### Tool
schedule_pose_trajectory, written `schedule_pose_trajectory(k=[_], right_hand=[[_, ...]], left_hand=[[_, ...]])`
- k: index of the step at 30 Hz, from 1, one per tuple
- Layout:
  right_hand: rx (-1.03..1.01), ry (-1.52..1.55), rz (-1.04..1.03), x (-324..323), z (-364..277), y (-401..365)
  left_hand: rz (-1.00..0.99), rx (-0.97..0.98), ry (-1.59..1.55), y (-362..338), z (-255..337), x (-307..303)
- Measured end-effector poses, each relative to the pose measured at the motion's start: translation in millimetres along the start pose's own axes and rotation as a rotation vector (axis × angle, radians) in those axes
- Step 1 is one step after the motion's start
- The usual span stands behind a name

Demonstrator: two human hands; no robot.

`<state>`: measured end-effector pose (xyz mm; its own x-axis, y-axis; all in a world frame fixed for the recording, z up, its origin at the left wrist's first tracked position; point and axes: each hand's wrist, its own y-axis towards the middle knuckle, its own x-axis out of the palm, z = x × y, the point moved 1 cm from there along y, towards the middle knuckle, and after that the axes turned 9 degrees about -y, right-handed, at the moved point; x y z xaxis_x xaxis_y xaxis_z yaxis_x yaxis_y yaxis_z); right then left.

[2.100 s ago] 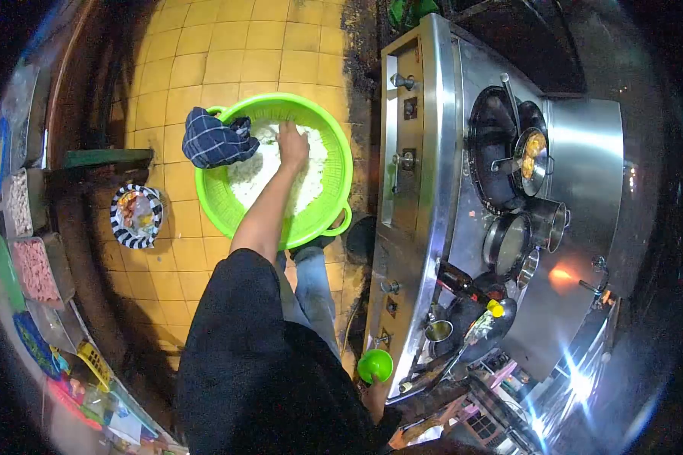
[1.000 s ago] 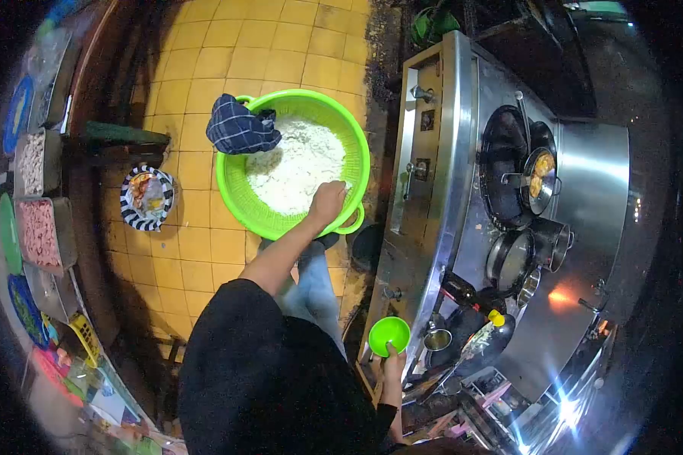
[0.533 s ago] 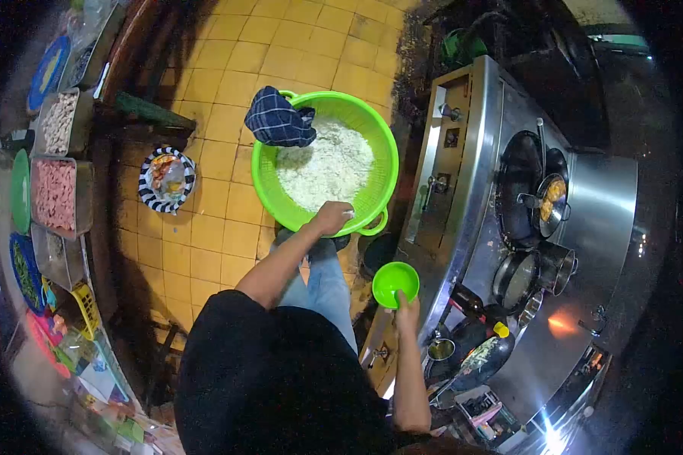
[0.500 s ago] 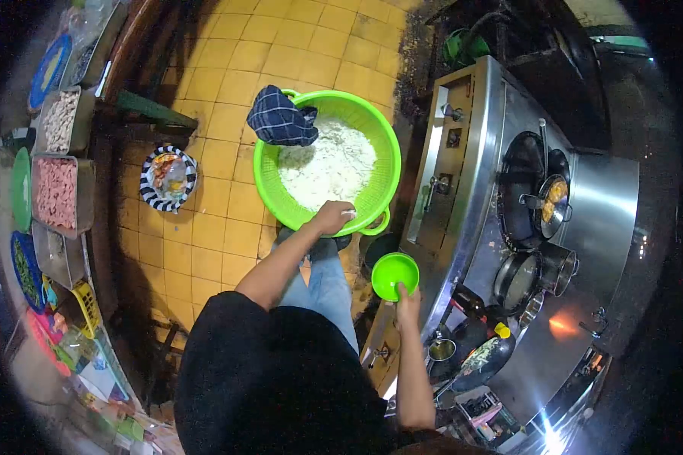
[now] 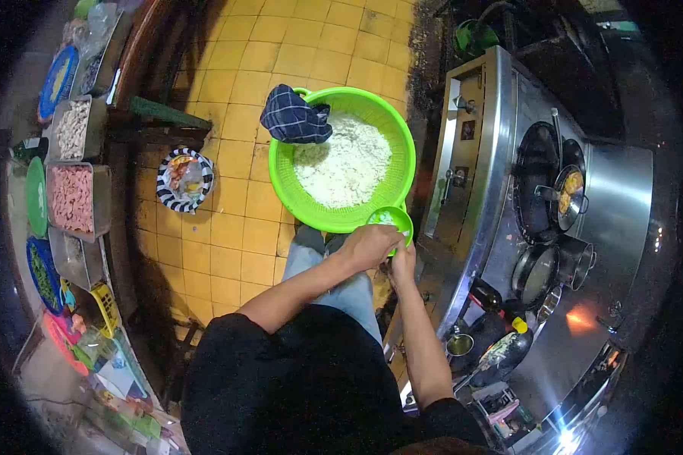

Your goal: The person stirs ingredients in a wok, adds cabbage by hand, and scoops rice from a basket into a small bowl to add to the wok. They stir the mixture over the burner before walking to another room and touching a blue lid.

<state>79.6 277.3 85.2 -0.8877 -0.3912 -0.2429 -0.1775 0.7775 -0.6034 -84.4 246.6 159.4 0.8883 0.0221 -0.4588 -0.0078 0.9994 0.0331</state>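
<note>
Moved: small bowl [image 5: 391, 221] came up to basin [image 5: 283, 191] near rim; right hand [image 5: 404, 262] fingers pinched its edge, left hand [image 5: 368, 246] fingers bunched over it, likely containing rice [image 5: 345, 163].

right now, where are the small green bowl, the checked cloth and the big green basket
small green bowl [image 5: 400, 221]: head view, right rim
checked cloth [image 5: 294, 120]: head view, middle of folds
big green basket [image 5: 282, 176]: head view, left inner wall
</note>
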Motion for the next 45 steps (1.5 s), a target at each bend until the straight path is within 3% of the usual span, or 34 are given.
schedule_pose_trajectory(k=[1, 3, 5, 7, 9, 11, 12, 13, 15, 16, 17, 19, 20, 21, 22, 23, 24, 25, 27, 28, 31, 33, 37, 39, 41, 42, 43, 44, 45], right_hand=[[0.005, 0.005, 0.005, -7.9, 0.5, -5.3], [0.171, 0.163, -0.021, -22.2, -1.3, -15.6], [0.195, 0.199, 0.038, -32.2, -9.0, -30.6], [0.179, 0.241, 0.225, -42.3, -14.1, -46.8], [0.175, 0.238, 0.232, -64.3, 4.1, -59.7], [0.143, 0.198, 0.285, -83.9, 33.6, -70.3], [0.282, 0.157, 0.246, -94.3, 34.7, -84.2], [0.287, 0.164, 0.258, -99.8, 45.2, -94.2], [0.208, 0.065, 0.295, -108.6, 61.0, -113.5], [0.150, 0.046, 0.346, -108.2, 65.6, -122.8], [0.159, 0.056, 0.356, -109.2, 74.7, -130.1], [0.132, 0.073, 0.349, -107.5, 84.9, -141.0], [0.356, 0.010, 0.303, -112.1, 89.3, -153.3], [0.356, 0.021, 0.310, -114.3, 112.7, -157.2], [0.228, -0.174, 0.345, -118.6, 155.0, -158.2], [0.134, -0.222, 0.359, -112.9, 152.9, -156.6], [0.039, -0.270, 0.376, -107.0, 149.8, -155.1], [-0.054, -0.320, 0.394, -101.1, 147.5, -153.8], [0.270, 0.115, 0.434, -96.1, 150.6, -148.4], [0.269, 0.119, 0.433, -93.0, 152.3, -149.1], [0.040, -0.396, 0.417, -84.8, 135.6, -149.7], [0.383, 0.147, 0.314, -81.6, 85.3, -152.1], [0.374, 0.149, 0.177, -89.7, 94.6, -163.3], [0.356, 0.120, 0.375, -86.5, 94.6, -172.1], [0.313, 0.075, 0.325, -102.7, 136.3, -175.1], [0.055, -0.623, 0.252, -112.8, 159.4, -182.4], [0.254, -0.249, 0.229, -107.9, 148.1, -180.6], [0.456, 0.117, 0.283, -102.7, 136.4, -179.4], [0.457, 0.109, 0.276, -103.7, 134.6, -181.1]], left_hand=[[-0.130, -0.139, -0.060, 1.1, 3.0, -3.3], [-0.061, -0.130, 0.023, 9.3, -1.2, -4.1], [0.291, -0.041, -0.240, 18.4, -19.9, -2.1], [0.527, -0.112, -0.230, 34.6, -77.6, 14.6], [0.430, -0.394, -0.163, 46.8, -127.6, 24.8], [0.218, -0.407, -0.022, 55.2, -185.5, 47.7], [0.081, -0.525, 0.031, 60.7, -184.0, 47.9], [0.067, -0.518, 0.031, 60.5, -190.5, 61.1], [0.012, -0.374, 0.475, 57.7, -192.6, 84.0], [-0.042, -0.350, 0.535, 57.0, -193.6, 88.0], [-0.057, -0.342, 0.538, 54.7, -194.3, 90.7], [-0.097, -0.557, 0.317, 50.7, -185.4, 85.8], [-0.007, -0.456, 0.348, 45.2, -178.1, 81.9], [-0.014, -0.445, 0.353, 45.1, -174.3, 75.5], [-0.057, -0.457, 0.314, 44.6, -171.4, 68.0], [-0.101, -0.470, 0.275, 41.5, -171.6, 61.9], [0.048, -0.384, 0.193, 35.2, -179.6, 60.5], [0.045, -0.381, 0.200, 31.3, -191.5, 62.0], [0.133, -0.372, 0.127, 29.8, -201.7, 57.2], [0.230, -0.315, 0.103, 28.1, -196.9, 54.5], [0.229, -0.463, 0.030, 32.1, -179.9, 38.2], [0.253, -0.468, 0.045, 37.0, -175.6, 32.2], [0.373, -0.523, 0.108, 52.5, -183.2, 27.7], [0.370, -0.458, 0.185, 63.0, -199.7, 30.0], [0.288, -0.402, 0.149, 68.2, -215.5, 39.2], [0.149, -0.408, 0.233, 70.3, -212.2, 42.7], [0.008, -0.412, 0.317, 70.6, -214.4, 47.6], [0.005, -0.326, 0.393, 64.9, -234.3, 61.6], [0.009, -0.336, 0.391, 60.2, -231.2, 60.4]])
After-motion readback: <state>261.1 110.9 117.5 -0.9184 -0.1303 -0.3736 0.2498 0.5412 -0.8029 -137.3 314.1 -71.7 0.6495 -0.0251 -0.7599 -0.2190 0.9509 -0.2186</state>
